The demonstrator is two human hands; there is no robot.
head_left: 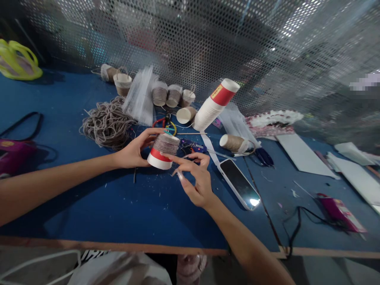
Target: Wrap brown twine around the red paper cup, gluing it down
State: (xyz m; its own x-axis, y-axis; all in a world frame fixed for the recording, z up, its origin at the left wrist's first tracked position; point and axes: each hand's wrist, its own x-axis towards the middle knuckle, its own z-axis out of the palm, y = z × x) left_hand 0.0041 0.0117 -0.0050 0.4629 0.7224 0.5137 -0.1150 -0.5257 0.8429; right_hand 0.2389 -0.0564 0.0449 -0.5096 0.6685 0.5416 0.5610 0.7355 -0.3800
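My left hand is closed round a paper cup, tilted bottom-up above the blue table. Grey-brown cord is wound in close rows round the cup's upper part. A red band and white rim show below the windings. My right hand is at the cup's right side, index fingertip touching it near the lowest windings. A loose length of the cord appears to run between its bent fingers. Behind my left wrist lies a tangled heap of the same cord. A blue glue gun lies just behind my right hand.
A leaning stack of paper cups stands behind the hands. Several cord-wrapped cups line the mesh wall. Red-and-yellow-handled pliers lie behind the held cup. A phone lies to the right, and a purple box farther right.
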